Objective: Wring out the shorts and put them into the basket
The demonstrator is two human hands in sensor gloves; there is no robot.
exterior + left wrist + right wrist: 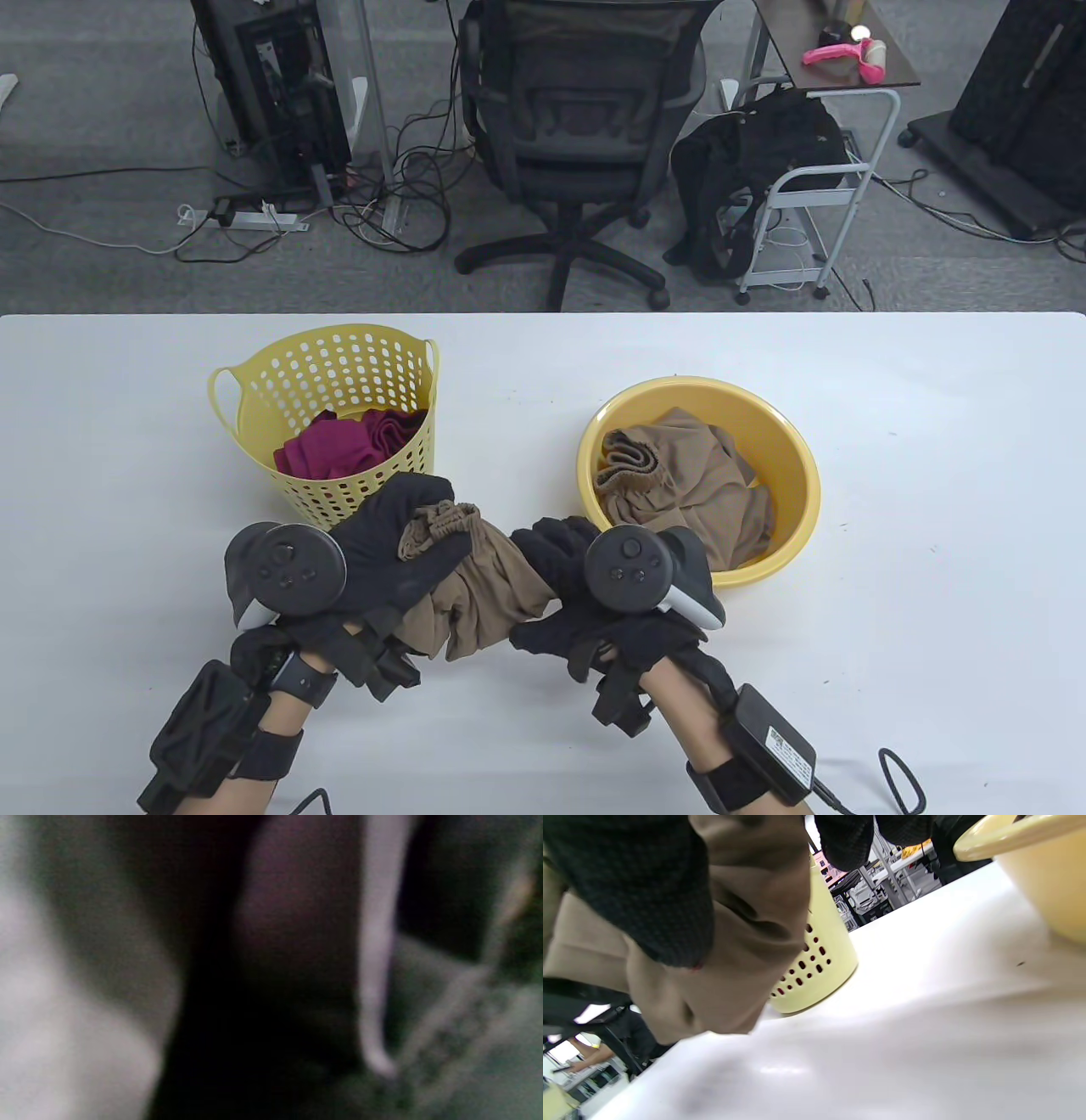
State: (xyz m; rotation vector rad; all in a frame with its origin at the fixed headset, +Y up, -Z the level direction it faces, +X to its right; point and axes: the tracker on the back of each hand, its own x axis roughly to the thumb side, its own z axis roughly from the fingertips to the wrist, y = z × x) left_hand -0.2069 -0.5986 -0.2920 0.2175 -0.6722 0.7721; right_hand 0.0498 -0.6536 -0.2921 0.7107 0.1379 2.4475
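Right now we have the tan shorts (475,586) bunched into a thick roll between our two hands, held just above the white table (933,509) in front of the basket and the basin. Our left hand (390,552) is wrapped round the waistband end, where the gathered elastic pokes out past the fingers, and our right hand (560,586) is clamped round the other end, so the hands sit close together with only a short stretch of cloth between them. The right wrist view shows the cloth hanging clear of the table under our gloved fingers (649,891); the left wrist view is too blurred to read. To wring well, we judge we should turn the hands in opposite directions, keep both grips firm so the fabric does not slip, and perhaps shift over the basin so any water falls there and not on the table. The yellow perforated basket (339,373) stands to the left, just behind our left hand, and already holds a crumpled magenta garment (339,446). The round yellow basin (797,475) to the right holds another tan garment (679,484), its elastic waistband showing near the left wall. Once twisted out, the shorts have only a short way to go to the basket.
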